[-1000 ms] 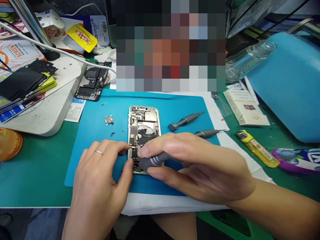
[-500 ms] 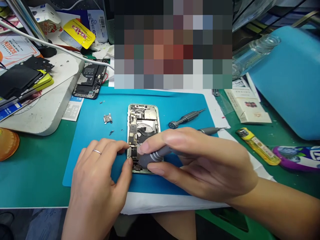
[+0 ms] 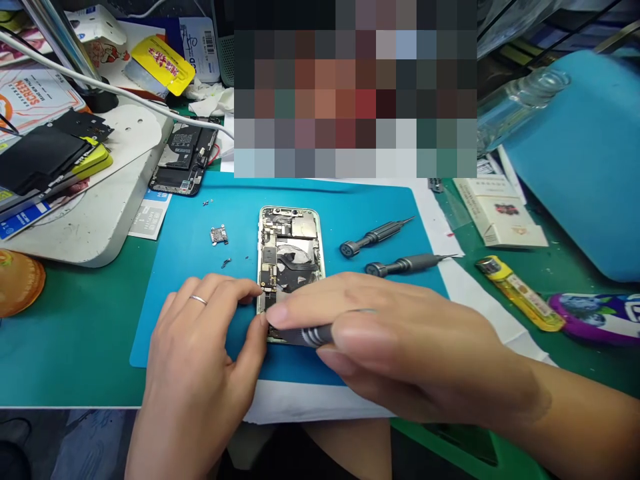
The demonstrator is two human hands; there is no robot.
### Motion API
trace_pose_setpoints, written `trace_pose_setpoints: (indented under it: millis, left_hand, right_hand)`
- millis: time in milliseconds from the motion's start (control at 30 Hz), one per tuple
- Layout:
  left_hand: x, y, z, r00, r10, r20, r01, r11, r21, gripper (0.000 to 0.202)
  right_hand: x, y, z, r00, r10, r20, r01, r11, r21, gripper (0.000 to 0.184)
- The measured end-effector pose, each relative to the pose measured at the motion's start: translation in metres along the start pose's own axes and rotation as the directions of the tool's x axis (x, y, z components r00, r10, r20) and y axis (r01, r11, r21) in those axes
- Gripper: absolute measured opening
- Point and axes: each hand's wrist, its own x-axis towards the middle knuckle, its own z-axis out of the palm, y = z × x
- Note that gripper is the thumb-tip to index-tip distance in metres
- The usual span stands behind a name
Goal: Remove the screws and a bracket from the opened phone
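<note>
Near the desk's front edge (image 3: 70, 403), our parted left fingers (image 3: 254, 345) touch the phone (image 3: 295, 257); right fingers (image 3: 313, 300) grip a screwdriver (image 3: 316, 335).

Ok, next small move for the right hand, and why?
Probably tilt the right hand back slightly to expose the tip of its screwdriver: fingers hide it over the phone's lower end, and the left hand already touches the phone's left edge.
</note>
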Motion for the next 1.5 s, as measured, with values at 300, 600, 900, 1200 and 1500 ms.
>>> trace_pose_setpoints:
  millis: [300,600,900,1200,1500]
  left_hand:
    - [0.001,0.001,-0.003,1.0,0.003,0.0,-0.003,1.0,0.02,0.017]
    - [0.001,0.0,-0.001,1.0,-0.016,0.017,0.016,1.0,-0.01,0.016]
    - [0.0,-0.001,-0.002,0.999,-0.031,0.035,0.032,0.999,-0.02,0.018]
    - [-0.002,0.0,-0.002,0.999,-0.032,0.032,0.033,0.999,-0.03,0.017]
    - [0.0,0.0,-0.002,0.999,-0.027,0.03,0.028,0.999,-0.02,0.017]
  right_hand:
    - [0.013,0.002,-0.002,0.975,-0.218,0.053,0.222,0.97,-0.1,0.018]
    - [0.011,0.006,0.002,0.964,-0.266,-0.006,0.263,0.956,-0.134,0.018]
    - [0.009,0.004,0.001,0.966,-0.258,0.012,0.256,0.951,-0.173,0.022]
    - [0.005,0.004,-0.002,0.964,-0.267,-0.017,0.257,0.944,-0.208,0.017]
    - [0.007,0.003,-0.003,0.961,-0.276,-0.012,0.266,0.938,-0.223,0.017]
